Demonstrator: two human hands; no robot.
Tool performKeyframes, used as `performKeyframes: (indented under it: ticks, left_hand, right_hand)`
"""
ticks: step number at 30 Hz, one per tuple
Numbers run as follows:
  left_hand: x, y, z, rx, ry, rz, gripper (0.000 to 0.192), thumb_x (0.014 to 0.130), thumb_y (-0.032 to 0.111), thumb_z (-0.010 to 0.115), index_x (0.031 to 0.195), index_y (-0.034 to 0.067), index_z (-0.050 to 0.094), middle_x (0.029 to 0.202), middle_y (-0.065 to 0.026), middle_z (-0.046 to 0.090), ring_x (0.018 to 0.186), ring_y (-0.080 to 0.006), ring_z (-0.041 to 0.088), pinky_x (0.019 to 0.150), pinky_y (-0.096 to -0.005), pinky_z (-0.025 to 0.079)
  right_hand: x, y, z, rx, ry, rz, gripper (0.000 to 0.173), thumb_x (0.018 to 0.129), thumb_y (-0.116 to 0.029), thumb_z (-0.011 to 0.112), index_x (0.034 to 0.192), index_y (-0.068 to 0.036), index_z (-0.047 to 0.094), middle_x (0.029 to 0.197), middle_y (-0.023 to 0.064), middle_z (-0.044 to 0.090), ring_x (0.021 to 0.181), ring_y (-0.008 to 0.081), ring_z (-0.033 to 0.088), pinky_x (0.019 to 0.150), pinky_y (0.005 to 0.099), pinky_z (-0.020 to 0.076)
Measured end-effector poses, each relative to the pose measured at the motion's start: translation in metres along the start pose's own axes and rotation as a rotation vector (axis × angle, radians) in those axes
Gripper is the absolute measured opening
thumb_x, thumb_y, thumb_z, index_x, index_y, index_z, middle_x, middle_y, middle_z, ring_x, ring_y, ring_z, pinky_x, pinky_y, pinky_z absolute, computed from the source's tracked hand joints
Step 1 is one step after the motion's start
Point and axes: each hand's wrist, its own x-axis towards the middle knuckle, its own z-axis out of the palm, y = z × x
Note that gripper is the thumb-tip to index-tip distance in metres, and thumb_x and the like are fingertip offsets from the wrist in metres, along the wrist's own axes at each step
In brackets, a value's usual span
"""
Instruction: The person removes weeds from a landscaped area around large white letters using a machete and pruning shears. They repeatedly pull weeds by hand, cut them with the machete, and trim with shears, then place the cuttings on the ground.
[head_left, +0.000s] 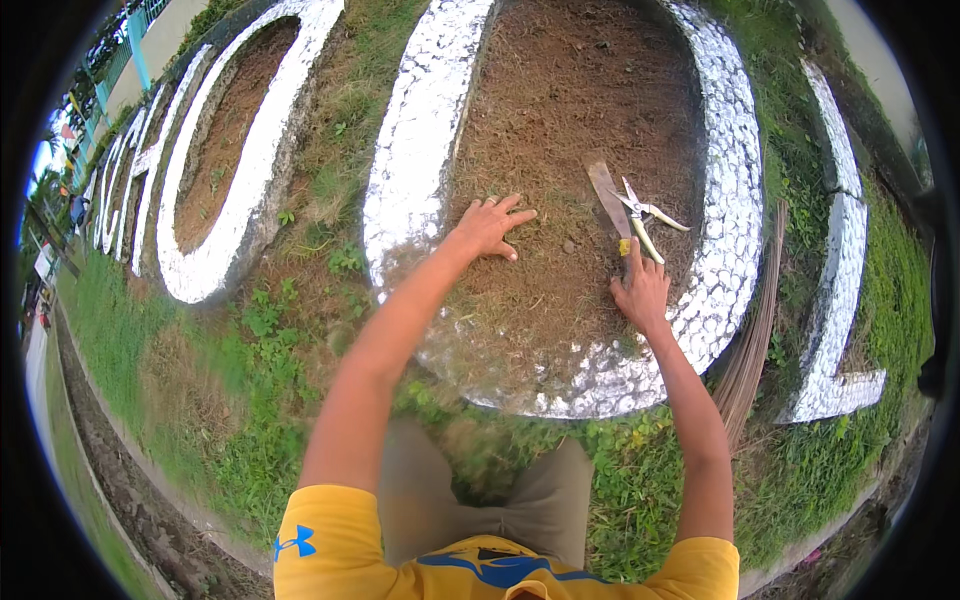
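My left hand (491, 229) is spread, palm down and holding nothing, over dry cut grass and soil inside a large white-painted stone letter (416, 112). To its right, my right hand (643, 291) is curled over the handle of a flat-bladed knife (609, 201), index finger stretched along it. A yellow band shows at the handle's top; my hand hides the rest. The blade lies on the soil, pointing away from me. Beside it rest pruning shears (646, 210) with pale handles, their jaws spread. Loose dry grass (480, 337) covers part of the letter's near rim.
A bundle of thin sticks, apparently a stick broom (757, 337), lies against the letter's right side. Other raised white letters stand left (225, 255) and right (832, 300). Green weeds (262, 322) grow on the slope between them. A concrete curb (150, 480) runs along the lower left.
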Motion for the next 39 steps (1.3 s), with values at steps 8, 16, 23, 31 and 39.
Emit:
performKeyframes:
  ticks: [8,16,23,31,39]
  left_hand:
    - [0.034,-0.016,0.017,-0.361,0.08,-0.085,0.02,0.086,0.022,0.065,0.098,0.007,0.072,0.105,-0.0101,0.067,0.099,-0.0278,0.063,0.091,-0.0408,0.05]
    - [0.034,-0.02,0.025,-0.47,0.171,-0.085,0.018,0.086,0.022,0.065,0.094,0.007,0.072,0.098,-0.0104,0.068,0.091,-0.0291,0.064,0.085,-0.0408,0.05]
    - [0.033,-0.022,0.022,-0.531,0.151,-0.117,0.023,0.086,0.026,0.066,0.1,0.009,0.072,0.099,-0.0121,0.068,0.092,-0.0295,0.064,0.082,-0.0432,0.05]
    - [0.029,-0.008,0.028,-0.447,0.224,-0.093,0.025,0.085,0.027,0.067,0.102,0.009,0.071,0.1,-0.014,0.065,0.096,-0.0318,0.062,0.085,-0.0431,0.049]
    - [0.04,-0.016,0.031,-0.544,0.17,-0.192,0.02,0.086,0.02,0.066,0.1,0.008,0.071,0.103,-0.0124,0.067,0.096,-0.0302,0.063,0.087,-0.0413,0.049]
  right_hand:
    - [-0.042,0.029,-0.034,1.892,-0.149,0.661,0.04,0.088,-0.011,0.062,0.124,0.002,0.05,0.071,0.0033,0.055,0.049,0.0108,0.051,0.04,0.025,0.0402]
    - [-0.158,-0.007,-0.144,1.644,-0.195,0.77,0.059,0.088,-0.008,0.06,0.141,0.002,0.037,0.07,0.0056,0.057,0.048,0.0102,0.054,0.041,0.0226,0.0454]
    - [-0.086,-0.043,-0.064,1.878,-0.315,0.618,0.055,0.09,-0.009,0.06,0.14,0.001,0.04,0.072,0.0036,0.058,0.044,0.009,0.048,0.037,0.0237,0.0396]
    - [-0.134,-0.042,-0.046,1.534,-0.15,0.533,0.051,0.093,-0.012,0.056,0.14,0.001,0.041,0.068,0.0022,0.055,0.044,0.0074,0.046,0.036,0.0233,0.037]
    - [-0.122,-0.057,-0.12,1.616,-0.238,0.827,0.047,0.094,-0.015,0.055,0.137,0.001,0.045,0.067,0.003,0.053,0.041,0.009,0.045,0.034,0.0239,0.0374]
